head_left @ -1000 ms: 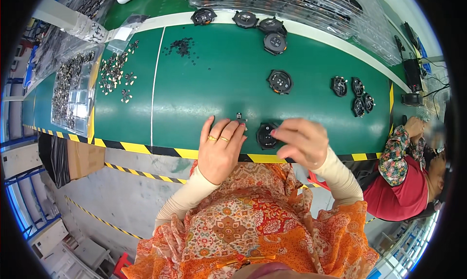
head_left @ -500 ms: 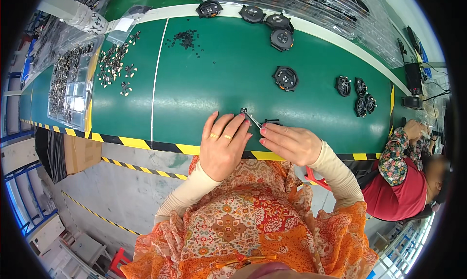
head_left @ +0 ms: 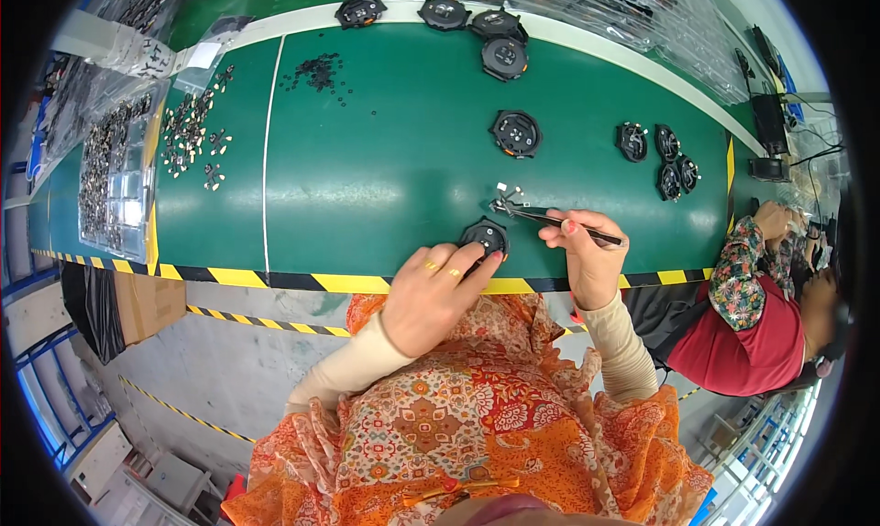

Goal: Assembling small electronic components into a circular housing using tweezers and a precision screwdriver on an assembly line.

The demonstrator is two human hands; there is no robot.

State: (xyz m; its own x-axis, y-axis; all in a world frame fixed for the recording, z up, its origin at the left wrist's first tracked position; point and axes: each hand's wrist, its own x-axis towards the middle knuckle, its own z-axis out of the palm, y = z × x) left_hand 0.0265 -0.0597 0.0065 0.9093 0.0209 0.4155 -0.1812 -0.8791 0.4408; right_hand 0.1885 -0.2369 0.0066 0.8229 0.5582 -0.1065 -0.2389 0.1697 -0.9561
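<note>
My left hand (head_left: 434,295) is closed on a round black watch case (head_left: 489,238) near the table's front edge, its fingertips resting on the rim and partly hiding it. My right hand (head_left: 591,251) grips dark tweezers (head_left: 559,221) that point to the left. At the tweezers' tips is a small dark part with pale tabs (head_left: 507,201), just beyond the case; whether it touches the table I cannot tell. Another black watch case (head_left: 516,134) lies farther back on the green table (head_left: 385,177).
Small black pieces (head_left: 318,71) lie scattered at the back. Small dark-and-pale parts (head_left: 188,127) and a clear compartment tray (head_left: 115,177) are to the left. More cases (head_left: 504,56) line the back edge; several smaller units (head_left: 668,143) sit right. A co-worker (head_left: 747,333) is at far right.
My left hand has shifted right onto the watch case that my right hand partly hid before. The tweezers have moved right, turned leftward, and now have the small part at their tips. The view has shifted slightly.
</note>
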